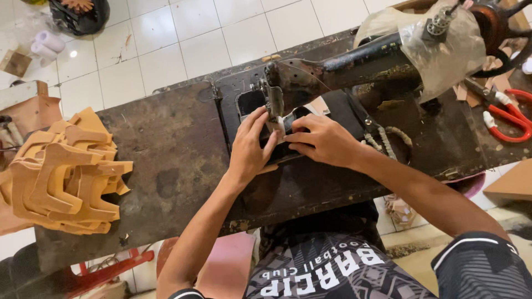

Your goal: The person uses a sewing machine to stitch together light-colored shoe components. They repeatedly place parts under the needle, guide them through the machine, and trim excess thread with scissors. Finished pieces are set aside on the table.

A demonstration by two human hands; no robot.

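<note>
both hands sit at the needle end of an old black sewing machine [343, 69]. left hand [249, 147] lies palm down with fingers spread, pressing a small pale workpiece [277, 126] flat just under the presser foot; right hand [321, 141] rests beside it, fingers curled loosely over the piece's other edge and the dark material below, pinning rather than gripping. the piece lies on the machine bed right below the needle, mostly hidden by the fingers, so i cannot tell whether any seam is stitched yet. at the counter's [166, 160] left end a tall stack of tan cut pieces [64, 177] sits well apart from the hands, which suggests much of the pile is unsewn. red-handled scissors [512, 116] lie at the far right.
</note>
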